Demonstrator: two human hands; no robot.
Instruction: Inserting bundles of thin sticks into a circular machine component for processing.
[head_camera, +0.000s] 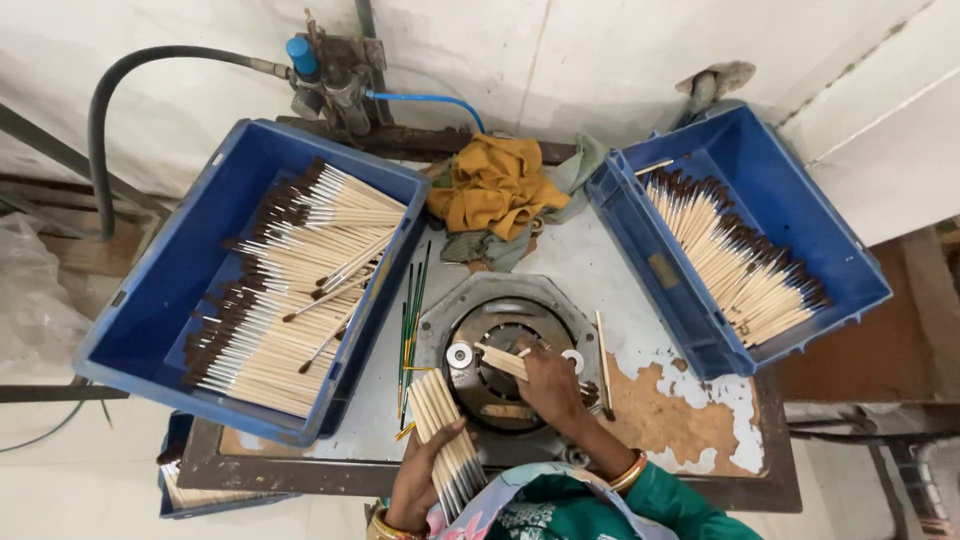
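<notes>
At the bottom centre of the frame, the left hand (420, 490) has its fingers wrapped around a bundle of pale wooden brush handles (447, 440). Just right of it, the right hand (550, 385) pinches a few handles (500, 360) over the round metal machine (505, 365). Blue crates of brushes sit at the left (150, 310) and upper right (800, 190)

left hand (420, 490) fingers curled, right hand (548, 385) gripping
</notes>
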